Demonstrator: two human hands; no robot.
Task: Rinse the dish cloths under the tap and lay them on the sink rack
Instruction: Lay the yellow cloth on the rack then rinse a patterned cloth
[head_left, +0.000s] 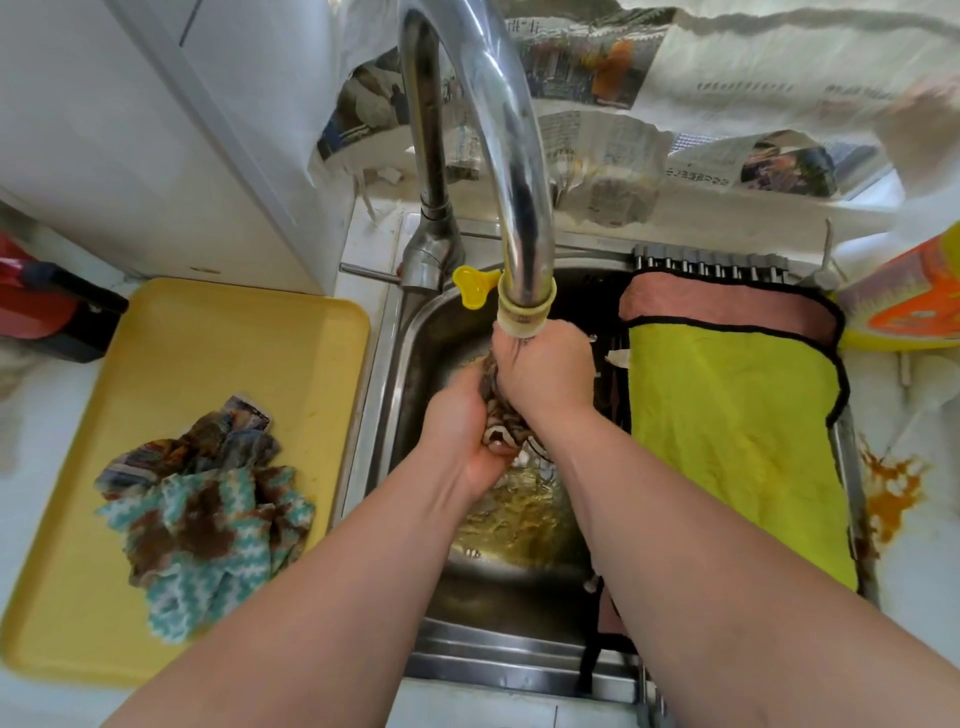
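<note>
while both hands (511, 402) wring a striped cloth (497, 410) under the tap (524, 306), two cloths (727, 415) lie on the rack (711, 262); a heap (202, 512) waits left.

Bare left grip (460, 428); bare right grip (545, 376)

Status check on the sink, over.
Left hand and right hand grip brown cloth under tap. Green cloth and pink cloth lie on rack. Crumpled cloths wait on yellow tray. Nothing between hands and rack.

White cabinet (156, 130) behind yellow tray (208, 353). Newspaper sheets (597, 67) up right of tray. Orange-stained white counter (924, 566) far right. Soft daylight.
</note>
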